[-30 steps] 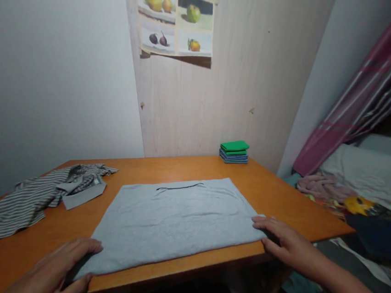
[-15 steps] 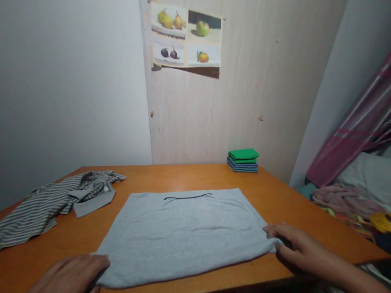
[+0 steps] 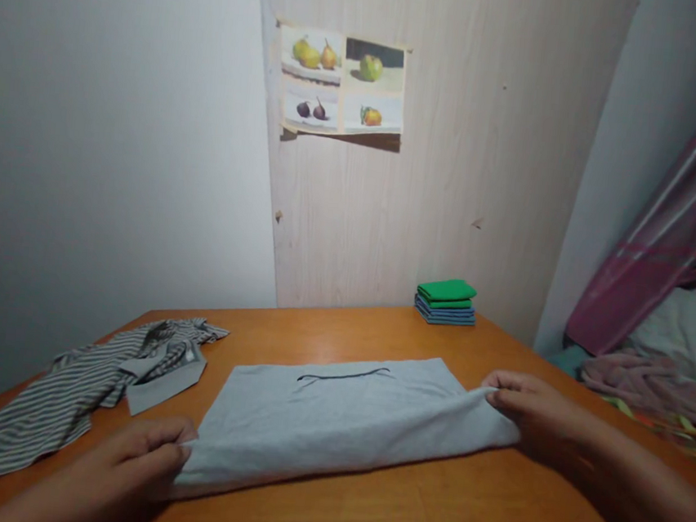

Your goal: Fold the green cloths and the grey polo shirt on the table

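A light grey garment (image 3: 320,422) lies across the table, with a thin dark cord-like line (image 3: 343,373) near its far edge. Its near edge is lifted and partly turned over toward the far side. My left hand (image 3: 147,459) is closed, pinching the near left corner between thumb and fingers. On the opposite side, my right hand (image 3: 524,405) pinches the near right corner, raised above the table. The fabric between both hands is stretched, with a loose fold sagging by the right hand.
A crumpled striped shirt (image 3: 64,398) with a pale collar lies on the left of the orange-brown table (image 3: 422,514). Folded green cloth (image 3: 447,291) rests on folded blue cloth (image 3: 453,315) at the back right. Fruit pictures (image 3: 342,86) hang on the wall; a pink curtain (image 3: 646,232) hangs at right.
Both hands have lifted the garment's near edge and moved it away from me, folding it partly over. The view has tilted up slightly.
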Action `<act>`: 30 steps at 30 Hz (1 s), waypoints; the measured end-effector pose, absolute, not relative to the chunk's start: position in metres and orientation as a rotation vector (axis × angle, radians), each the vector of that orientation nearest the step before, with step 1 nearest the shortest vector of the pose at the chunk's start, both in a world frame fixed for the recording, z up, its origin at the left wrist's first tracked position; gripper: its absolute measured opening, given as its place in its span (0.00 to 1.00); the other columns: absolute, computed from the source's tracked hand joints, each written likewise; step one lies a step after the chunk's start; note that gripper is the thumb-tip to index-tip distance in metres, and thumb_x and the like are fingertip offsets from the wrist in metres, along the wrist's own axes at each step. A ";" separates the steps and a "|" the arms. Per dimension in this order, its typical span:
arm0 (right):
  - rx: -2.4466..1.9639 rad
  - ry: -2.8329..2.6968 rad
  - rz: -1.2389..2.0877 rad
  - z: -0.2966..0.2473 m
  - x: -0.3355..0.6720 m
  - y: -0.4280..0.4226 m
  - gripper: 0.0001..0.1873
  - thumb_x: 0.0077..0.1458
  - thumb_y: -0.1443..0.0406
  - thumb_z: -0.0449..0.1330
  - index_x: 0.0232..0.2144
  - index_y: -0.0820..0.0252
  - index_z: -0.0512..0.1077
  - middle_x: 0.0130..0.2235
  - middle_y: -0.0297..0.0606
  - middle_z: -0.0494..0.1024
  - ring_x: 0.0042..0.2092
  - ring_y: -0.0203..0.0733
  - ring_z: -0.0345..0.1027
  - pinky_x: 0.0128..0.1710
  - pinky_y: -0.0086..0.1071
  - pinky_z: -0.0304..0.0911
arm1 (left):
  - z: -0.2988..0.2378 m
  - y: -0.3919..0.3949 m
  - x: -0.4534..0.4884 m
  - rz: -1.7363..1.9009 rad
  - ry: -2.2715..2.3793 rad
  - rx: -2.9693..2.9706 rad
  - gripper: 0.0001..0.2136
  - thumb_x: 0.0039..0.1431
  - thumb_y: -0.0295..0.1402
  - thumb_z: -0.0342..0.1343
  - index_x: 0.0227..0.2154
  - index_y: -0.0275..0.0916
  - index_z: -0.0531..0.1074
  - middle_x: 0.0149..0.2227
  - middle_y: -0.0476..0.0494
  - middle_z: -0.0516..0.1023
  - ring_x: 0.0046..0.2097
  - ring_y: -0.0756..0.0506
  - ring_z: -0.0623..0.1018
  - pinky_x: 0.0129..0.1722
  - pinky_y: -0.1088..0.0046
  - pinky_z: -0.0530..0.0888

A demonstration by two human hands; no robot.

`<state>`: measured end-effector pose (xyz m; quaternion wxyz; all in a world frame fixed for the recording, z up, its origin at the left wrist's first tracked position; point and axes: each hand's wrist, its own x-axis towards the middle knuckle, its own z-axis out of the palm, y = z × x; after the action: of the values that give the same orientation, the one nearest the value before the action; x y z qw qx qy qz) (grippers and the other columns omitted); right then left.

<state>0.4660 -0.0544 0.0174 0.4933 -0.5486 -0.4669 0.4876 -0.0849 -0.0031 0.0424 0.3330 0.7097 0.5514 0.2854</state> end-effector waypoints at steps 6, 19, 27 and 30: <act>-1.371 -1.146 1.198 0.034 0.470 0.007 0.14 0.41 0.58 0.67 0.29 0.59 0.71 0.25 0.32 0.72 0.25 0.36 0.64 0.26 0.29 0.59 | 0.087 0.072 -0.079 0.660 1.184 1.608 0.19 0.51 0.52 0.61 0.24 0.40 0.69 0.26 0.50 0.72 0.29 0.48 0.69 0.30 0.73 0.69; -1.459 -1.163 1.320 -0.004 0.483 0.043 0.20 0.44 0.52 0.70 0.33 0.57 0.71 0.29 0.34 0.76 0.28 0.38 0.68 0.28 0.30 0.61 | 0.031 0.114 -0.083 0.350 1.172 1.712 0.22 0.49 0.53 0.66 0.30 0.39 0.69 0.26 0.53 0.65 0.27 0.51 0.62 0.25 0.76 0.56; -1.441 -1.227 1.269 -0.001 0.492 0.035 0.20 0.40 0.55 0.72 0.31 0.57 0.69 0.27 0.32 0.73 0.26 0.37 0.67 0.24 0.28 0.60 | 0.044 0.101 -0.096 0.442 1.119 1.692 0.17 0.48 0.45 0.66 0.29 0.40 0.66 0.29 0.52 0.68 0.30 0.49 0.66 0.28 0.76 0.62; -1.373 -1.095 1.251 0.001 0.488 0.041 0.17 0.44 0.58 0.70 0.33 0.56 0.68 0.28 0.32 0.73 0.26 0.37 0.67 0.25 0.29 0.61 | 0.057 0.101 -0.085 0.621 1.087 1.522 0.18 0.49 0.44 0.67 0.32 0.42 0.64 0.30 0.53 0.70 0.29 0.49 0.69 0.28 0.76 0.64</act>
<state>0.4879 0.0406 0.0015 0.4729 -0.5612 -0.4475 0.5112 -0.0847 0.1007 0.0570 0.5525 0.6438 0.4598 0.2624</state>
